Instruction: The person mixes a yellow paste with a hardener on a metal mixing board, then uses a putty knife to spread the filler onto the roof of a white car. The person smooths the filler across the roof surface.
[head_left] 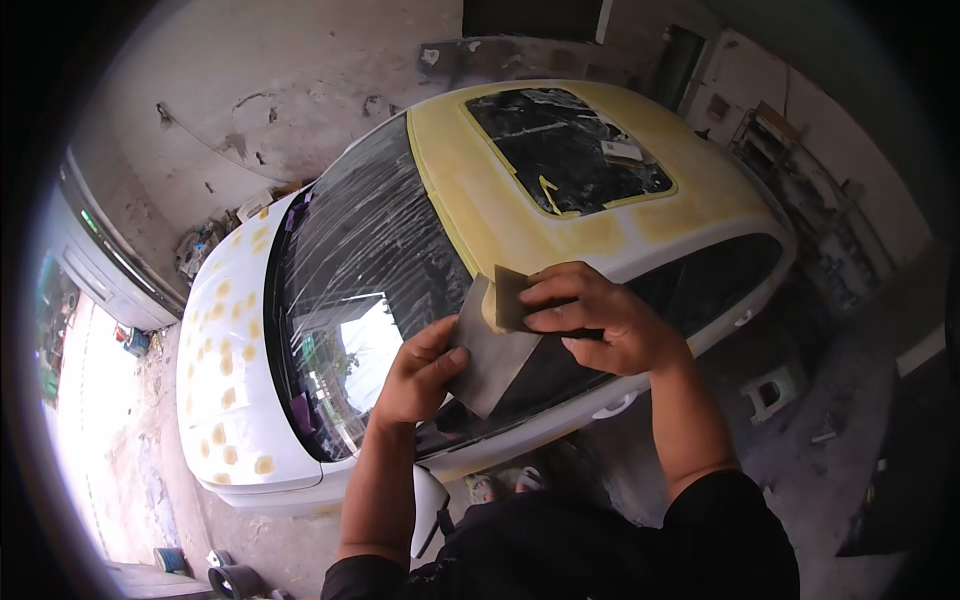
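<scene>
Over the car’s side, my left hand (420, 365) grips a wide, thin grey spreader blade (485, 380), tilted upward. My right hand (590, 320) pinches a smaller dark spreader (510, 286), its edge against the larger blade. A lump of beige paste (491, 305) sits where the two blades meet. Behind them, the white car’s roof (450, 150) is mostly coated yellow, around a sunroof (540, 135) with a pale rectangular item (620, 150) on its glass. The streaky windshield (355, 260) lies beyond my left hand.
The hood (215, 370) has yellow patches. A side mirror (428, 505) juts out near my body. A stool (770, 385) stands at right. Clutter and a rack (760, 140) line the walls; pots (232, 580) sit low left, near the bright doorway (85, 370).
</scene>
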